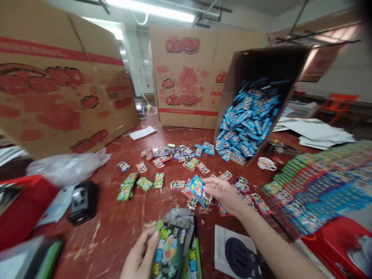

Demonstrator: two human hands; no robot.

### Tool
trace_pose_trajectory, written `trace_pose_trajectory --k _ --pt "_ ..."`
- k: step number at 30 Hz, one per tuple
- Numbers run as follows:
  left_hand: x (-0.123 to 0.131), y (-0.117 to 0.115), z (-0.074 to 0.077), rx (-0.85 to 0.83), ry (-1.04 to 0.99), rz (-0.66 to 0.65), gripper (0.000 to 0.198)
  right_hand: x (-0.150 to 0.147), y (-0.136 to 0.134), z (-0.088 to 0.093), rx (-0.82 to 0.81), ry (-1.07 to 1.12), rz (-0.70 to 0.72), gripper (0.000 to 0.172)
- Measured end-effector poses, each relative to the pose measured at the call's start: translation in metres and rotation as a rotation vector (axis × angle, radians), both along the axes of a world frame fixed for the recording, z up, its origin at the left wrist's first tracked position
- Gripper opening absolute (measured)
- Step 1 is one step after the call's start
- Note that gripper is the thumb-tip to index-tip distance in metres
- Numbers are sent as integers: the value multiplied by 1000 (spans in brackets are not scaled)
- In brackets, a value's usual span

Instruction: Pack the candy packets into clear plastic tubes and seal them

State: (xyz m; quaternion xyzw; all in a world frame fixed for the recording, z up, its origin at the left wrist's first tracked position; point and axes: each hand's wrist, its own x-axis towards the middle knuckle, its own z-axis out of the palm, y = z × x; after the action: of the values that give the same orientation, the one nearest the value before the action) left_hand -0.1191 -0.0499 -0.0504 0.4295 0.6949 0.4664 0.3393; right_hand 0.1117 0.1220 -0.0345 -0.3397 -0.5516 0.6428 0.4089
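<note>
One blue packet (196, 187) in right hand (222, 190), pouch (170, 250) in left hand (142, 252).

"Where's your light coming from?"

"A white tube (157, 10) overhead, burnt out to glare. The room is bright, slightly hazy."

"Shadows?"

"The deepest dark fills the upper inside of the open carton (270, 64). The red table (181, 133) throws back a pale sheen on its far side."

"And sharpness?"

"Middling. My right hand (219, 189) and the blue packet (197, 188) in it look soft-edged; I can't read the small print. The rows of packets (328, 182) at my right smear, the left carton (58, 97) stretches toward the edge, and the top right corner darkens."
</note>
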Motion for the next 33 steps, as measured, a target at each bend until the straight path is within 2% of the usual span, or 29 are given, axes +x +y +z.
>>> trace_pose_trajectory --k 3,6,11,14,18,21,25,27,30,33 --pt "13 2 6 33 -109 -147 41 -34 -36 -2 -43 34 62 28" --pt "23 -6 6 57 -225 -167 37 -49 -49 -6 25 -24 92 25" --pt "29 -21 0 73 -354 -126 35 -43 -52 -4 206 -114 171 23" --pt "32 -23 -2 78 -394 -120 35 -41 -54 -1 252 -144 221 24" --pt "37 -22 -4 84 -432 -103 34 -41 -56 0 248 -151 132 24" --pt "44 -23 -5 92 -423 -74 34 -39 -58 2 345 -221 66 19" --pt "52 -25 -3 80 -435 -57 33 -36 -59 3 371 -263 170 17" --pt "54 -28 -4 74 -447 -39 33 -37 -62 -2 363 -258 207 18" --pt "55 -37 -9 70 -499 2 32 -41 -74 -16 367 -236 175 20" --pt "52 -54 -20 50 -539 58 31 -50 -98 -33 199 -172 207 26"
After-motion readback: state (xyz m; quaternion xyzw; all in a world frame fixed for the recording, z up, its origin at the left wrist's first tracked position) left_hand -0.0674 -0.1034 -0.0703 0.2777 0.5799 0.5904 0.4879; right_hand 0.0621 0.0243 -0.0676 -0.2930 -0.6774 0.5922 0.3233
